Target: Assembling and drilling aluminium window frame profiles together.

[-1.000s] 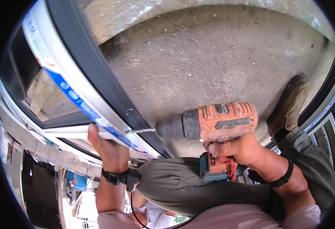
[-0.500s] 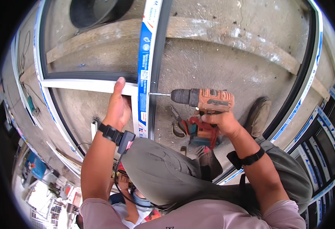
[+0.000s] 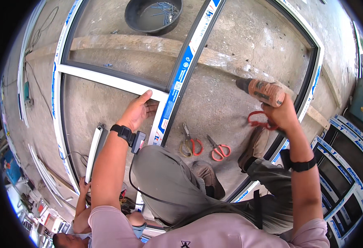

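Observation:
My left hand [image 3: 138,111] grips the white crossbar [image 3: 107,80] of a large window frame, close to where it meets the upright bar [image 3: 180,78] covered in blue-and-white film. Its thumb lies over the crossbar, and its fingers are at the inner edge. My right hand [image 3: 284,115] is closed round the handle of a dusty orange cordless drill [image 3: 265,91], held over the right opening, apart from the upright bar. A red strap [image 3: 258,120] hangs beside the drill; the chuck end is blurred. Red-handled scissors [image 3: 218,151] and a cutting tool with one red handle [image 3: 188,138] lie on the floor near my knee.
A black tub [image 3: 150,27] holding long screws stands at the far side. A wooden plank [image 3: 119,43] runs beneath the frame. Film-covered frames [image 3: 342,165] are stacked at the right. At lower left, another person's hand [image 3: 84,186] touches a white profile [image 3: 94,151].
My right hand has drawn the drill away from the upright bar, to the right and farther off. My left hand stays at the crossbar. The view has shifted, uncovering the scissors.

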A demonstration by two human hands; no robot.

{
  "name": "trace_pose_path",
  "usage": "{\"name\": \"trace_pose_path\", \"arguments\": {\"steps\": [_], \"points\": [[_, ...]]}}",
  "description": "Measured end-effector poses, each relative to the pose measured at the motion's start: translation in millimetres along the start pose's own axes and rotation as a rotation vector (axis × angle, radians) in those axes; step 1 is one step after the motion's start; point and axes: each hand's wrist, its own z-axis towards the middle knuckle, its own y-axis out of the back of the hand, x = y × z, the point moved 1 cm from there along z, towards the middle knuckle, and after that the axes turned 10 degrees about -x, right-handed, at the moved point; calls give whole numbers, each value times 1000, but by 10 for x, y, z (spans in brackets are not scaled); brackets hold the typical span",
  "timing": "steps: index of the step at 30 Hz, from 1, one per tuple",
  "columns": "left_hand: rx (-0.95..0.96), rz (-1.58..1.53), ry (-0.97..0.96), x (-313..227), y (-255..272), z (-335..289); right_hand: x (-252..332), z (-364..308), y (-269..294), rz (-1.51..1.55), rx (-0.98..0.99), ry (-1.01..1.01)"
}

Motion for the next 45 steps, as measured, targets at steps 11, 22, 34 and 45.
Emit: {"name": "trace_pose_path", "arguments": {"steps": [11, 22, 34, 45], "points": [[-396, 265, -474, -591, 477, -431, 403, 362, -155, -796, 162, 289], [-268, 778, -1038, -2301, -720, 119, 687, 536, -125, -811, 251, 229], [-568, 1657, -1025, -2007, -1202, 456, 675, 522, -228, -727, 258, 291], [-922, 1389, -1053, -1192, -1130, -1511, 554, 406, -352, -772, 226, 484]]}}
